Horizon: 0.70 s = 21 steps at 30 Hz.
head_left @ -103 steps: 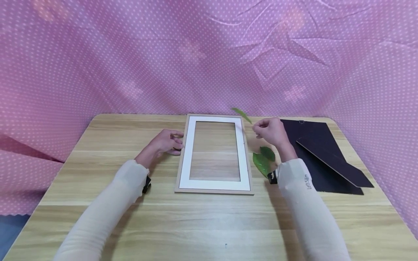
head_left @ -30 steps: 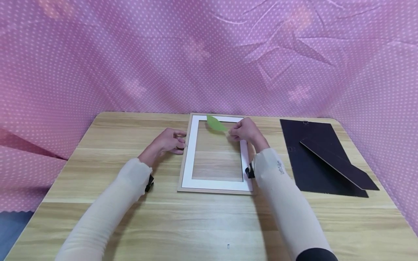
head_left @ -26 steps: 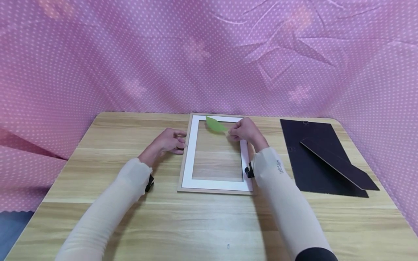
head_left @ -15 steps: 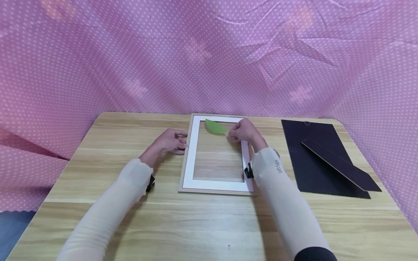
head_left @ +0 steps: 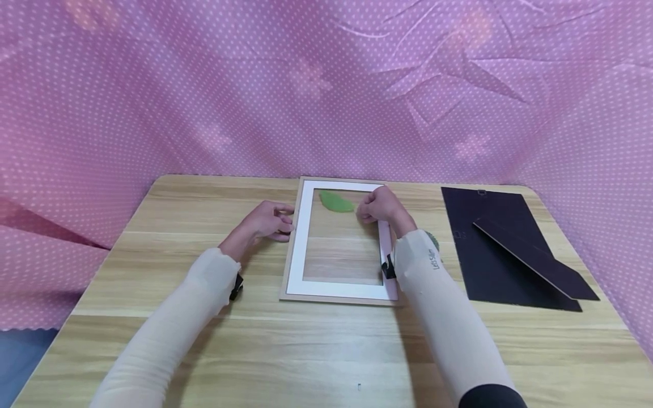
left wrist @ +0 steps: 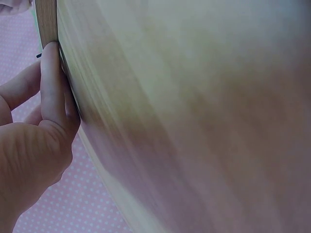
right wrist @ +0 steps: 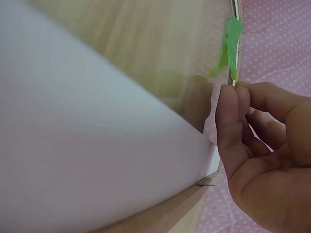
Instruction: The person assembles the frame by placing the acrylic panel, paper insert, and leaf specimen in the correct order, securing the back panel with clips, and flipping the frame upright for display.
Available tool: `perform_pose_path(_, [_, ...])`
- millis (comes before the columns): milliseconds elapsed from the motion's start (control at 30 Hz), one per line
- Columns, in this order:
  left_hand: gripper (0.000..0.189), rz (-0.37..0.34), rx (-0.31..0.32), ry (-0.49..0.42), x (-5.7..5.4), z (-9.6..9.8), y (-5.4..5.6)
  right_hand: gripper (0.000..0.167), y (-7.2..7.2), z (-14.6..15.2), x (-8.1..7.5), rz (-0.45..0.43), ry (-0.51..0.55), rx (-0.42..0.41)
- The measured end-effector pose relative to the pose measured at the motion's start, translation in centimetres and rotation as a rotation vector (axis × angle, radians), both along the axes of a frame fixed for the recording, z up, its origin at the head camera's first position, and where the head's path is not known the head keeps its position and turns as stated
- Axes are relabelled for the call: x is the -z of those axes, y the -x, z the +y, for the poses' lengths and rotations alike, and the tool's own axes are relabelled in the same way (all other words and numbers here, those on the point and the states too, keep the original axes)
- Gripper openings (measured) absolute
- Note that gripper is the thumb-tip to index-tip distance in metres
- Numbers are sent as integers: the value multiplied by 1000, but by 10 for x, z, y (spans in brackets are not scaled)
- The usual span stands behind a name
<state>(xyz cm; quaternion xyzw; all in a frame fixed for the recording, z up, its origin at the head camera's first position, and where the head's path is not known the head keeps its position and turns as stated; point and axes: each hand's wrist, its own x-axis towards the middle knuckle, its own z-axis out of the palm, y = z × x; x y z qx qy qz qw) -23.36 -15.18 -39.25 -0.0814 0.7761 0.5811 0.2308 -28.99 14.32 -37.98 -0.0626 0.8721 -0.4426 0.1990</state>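
Observation:
A picture frame with a pale wood rim and white mat lies flat on the wooden table. Over the far part of its window is a green leaf, pointed away from my right hand. In the right wrist view, the right thumb and fingertips pinch the stem end of that leaf, low over the glazing. My left hand rests beside the frame's left edge, fingers loosely bent. One straight digit touches the frame's wooden side in the left wrist view.
A black backing board with a slanted stand lies on the table at the right. Another leaf peeks out from behind the right sleeve. A pink dotted cloth hangs along the table's far edge.
My right hand has carried the leaf from right of the frame to over its window, then lowered it until it lies flatter. The left hand keeps its place at the frame's edge.

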Motion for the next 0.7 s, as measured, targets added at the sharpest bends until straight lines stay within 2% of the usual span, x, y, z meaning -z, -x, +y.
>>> perform_pose_path(533, [62, -3, -8, 3, -1, 1, 2, 15, 5, -4, 2, -23, -14, 90])
perform_pose_path(700, [62, -5, -7, 6, 0, 0, 3, 16, 9, -5, 7, -30, -12, 120])
